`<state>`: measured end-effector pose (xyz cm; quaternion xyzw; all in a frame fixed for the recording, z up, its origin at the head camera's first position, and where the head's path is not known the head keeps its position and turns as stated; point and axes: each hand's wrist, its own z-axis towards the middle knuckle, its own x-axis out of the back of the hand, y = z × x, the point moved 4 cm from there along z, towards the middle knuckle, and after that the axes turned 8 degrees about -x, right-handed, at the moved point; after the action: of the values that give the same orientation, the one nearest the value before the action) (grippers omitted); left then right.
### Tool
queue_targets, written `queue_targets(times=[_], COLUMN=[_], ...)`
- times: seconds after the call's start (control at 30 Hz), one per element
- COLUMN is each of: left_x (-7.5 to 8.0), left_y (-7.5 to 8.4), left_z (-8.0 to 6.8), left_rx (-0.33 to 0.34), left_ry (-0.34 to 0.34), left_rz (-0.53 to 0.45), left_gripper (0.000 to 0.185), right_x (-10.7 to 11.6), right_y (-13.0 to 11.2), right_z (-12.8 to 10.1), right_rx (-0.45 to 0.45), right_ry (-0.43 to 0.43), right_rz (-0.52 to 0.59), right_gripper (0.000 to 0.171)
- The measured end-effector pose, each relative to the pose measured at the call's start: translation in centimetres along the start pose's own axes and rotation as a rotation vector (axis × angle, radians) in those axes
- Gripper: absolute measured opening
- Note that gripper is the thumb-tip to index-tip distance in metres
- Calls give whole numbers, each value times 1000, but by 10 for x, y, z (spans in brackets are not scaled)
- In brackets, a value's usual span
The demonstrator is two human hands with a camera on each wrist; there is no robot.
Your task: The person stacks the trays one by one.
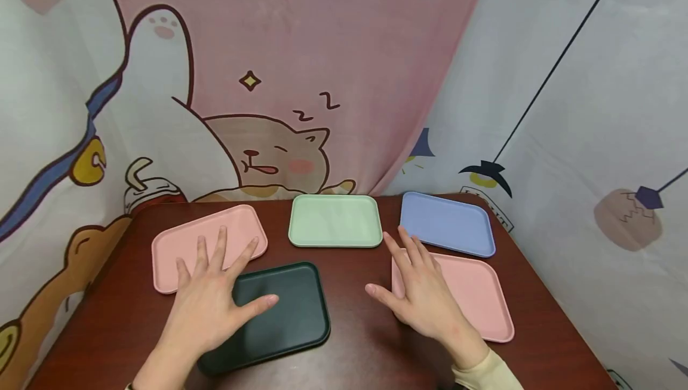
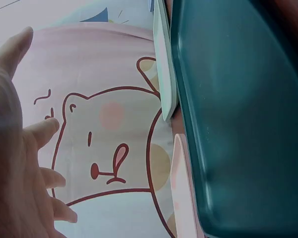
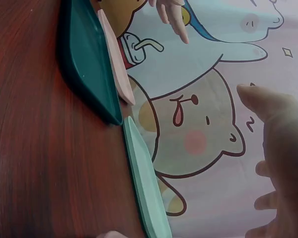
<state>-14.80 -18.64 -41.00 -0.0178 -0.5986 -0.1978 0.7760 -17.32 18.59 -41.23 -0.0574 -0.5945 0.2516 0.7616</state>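
Five fingers spread, my left hand (image 1: 206,300) hovers over the dark green tray (image 1: 285,306), its fingertips overlapping the left pink tray (image 1: 177,252) in the head view. My right hand (image 1: 424,294) is also spread, above the right pink tray (image 1: 478,300), with its fingertips near the lower edge of the blue tray (image 1: 446,223). Neither hand holds anything. Between them at the back lies a light green tray (image 1: 335,221). In the left wrist view the left hand (image 2: 15,139) is well apart from the dark green tray (image 2: 243,129); the right wrist view shows the right hand (image 3: 288,158) raised too.
The trays lie on a dark brown wooden table (image 1: 365,342). Behind it hangs a curtain (image 1: 376,49) printed with cartoon animals, close to the table's back edge. Its white part (image 1: 580,127) runs along the right side.
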Motion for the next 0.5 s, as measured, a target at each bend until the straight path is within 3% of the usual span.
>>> queue_targets(times=[0.5], left_x=[8], left_y=[-5], left_z=[-11], left_rx=[57], left_ry=[-28], left_rz=[-144], left_gripper=[100], right_x=[-4], right_y=[-9], right_z=[4], right_rx=[-82], right_ry=[-71], right_rz=[254], right_gripper=[89])
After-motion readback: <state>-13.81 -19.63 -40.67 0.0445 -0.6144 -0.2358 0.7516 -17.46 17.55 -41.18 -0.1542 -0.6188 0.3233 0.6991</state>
